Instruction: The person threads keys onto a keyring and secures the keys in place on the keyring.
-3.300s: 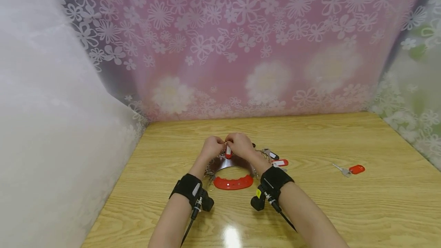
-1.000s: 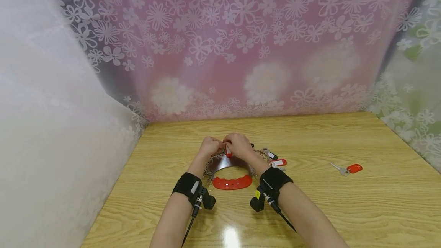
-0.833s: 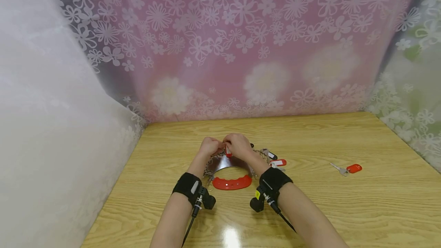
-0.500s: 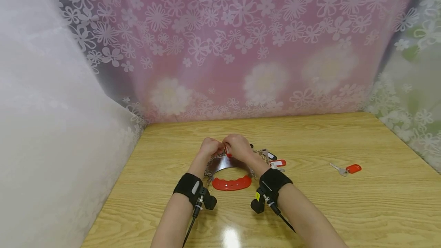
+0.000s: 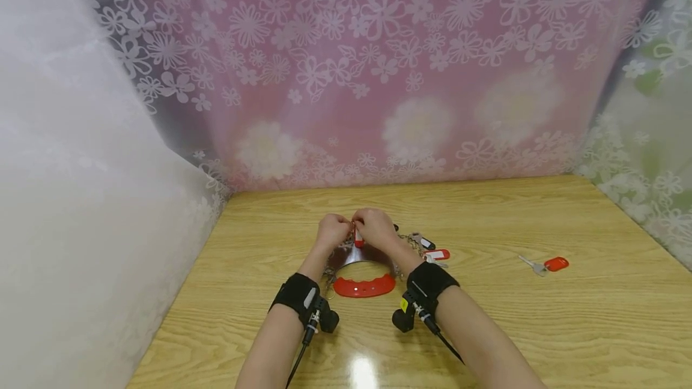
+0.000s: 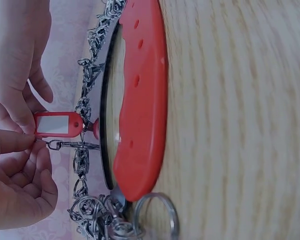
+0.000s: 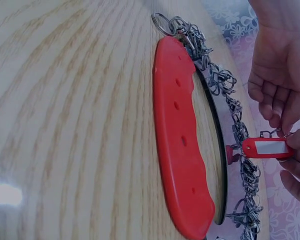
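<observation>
My left hand (image 5: 332, 232) and right hand (image 5: 374, 227) meet fingertip to fingertip above the far side of a metal carrier with a red handle (image 5: 364, 287). The right thumb and fingers grip the end of a red key tag (image 7: 269, 148) with a white label. Beside the tag, the left thumb and finger pinch the end of a small metal clasp (image 6: 55, 145) linked to the chain side of the carrier. Silvery chain links and rings (image 7: 240, 127) run along the metal arc (image 5: 348, 255). The fingers partly hide the tag's gripped end.
Right of the carrier lie a red tag (image 5: 438, 254) and a black tag (image 5: 427, 244) beside keys. Farther right, a key (image 5: 535, 266) with a red tag (image 5: 556, 264) rests on the wooden table (image 5: 540, 329). Floral sheets (image 5: 335, 95) stand behind and at the sides.
Both hands stay at the same spot, with small finger shifts. The left hand has turned slightly, and more of the red key tag shows than half a second ago. The carrier stays put.
</observation>
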Tool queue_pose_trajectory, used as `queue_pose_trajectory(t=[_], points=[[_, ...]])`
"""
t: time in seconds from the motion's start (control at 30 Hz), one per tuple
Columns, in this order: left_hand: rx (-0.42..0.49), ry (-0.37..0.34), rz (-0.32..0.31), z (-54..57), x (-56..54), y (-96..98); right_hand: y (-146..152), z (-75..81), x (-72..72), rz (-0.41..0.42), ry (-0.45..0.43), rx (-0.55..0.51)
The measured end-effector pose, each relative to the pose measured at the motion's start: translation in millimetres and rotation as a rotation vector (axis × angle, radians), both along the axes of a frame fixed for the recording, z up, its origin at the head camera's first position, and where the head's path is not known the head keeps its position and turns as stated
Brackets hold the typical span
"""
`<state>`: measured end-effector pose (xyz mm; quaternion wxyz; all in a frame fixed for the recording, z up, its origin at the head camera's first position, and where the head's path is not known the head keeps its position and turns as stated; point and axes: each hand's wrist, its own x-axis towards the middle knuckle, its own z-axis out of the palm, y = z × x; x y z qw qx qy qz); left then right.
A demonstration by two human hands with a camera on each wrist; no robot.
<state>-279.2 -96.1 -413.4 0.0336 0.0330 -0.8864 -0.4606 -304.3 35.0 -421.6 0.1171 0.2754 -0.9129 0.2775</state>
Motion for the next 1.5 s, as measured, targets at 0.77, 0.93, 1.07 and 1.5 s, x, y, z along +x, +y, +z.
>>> queue_pose_trajectory(t=[0.77,0.93,1.07,1.5], points=[[0.133,-0.08,0.119,9.3,-3.1,-0.8,-5.5,4.6,2.3,0.029,0.118,0.071],[0.184,-0.08,0.125,7.3,-2.7,-0.4,-5.6,3.5,2.0,0.033,0.117,0.074],[0.183,-0.082,0.106,4.6,-1.9,-0.5,-5.0,2.0,0.3,0.022,0.078,0.058],[0.024,0.008,0.063,1.2,4.4,3.1,-4.0,-0.8,0.2,-0.004,0.006,0.009]])
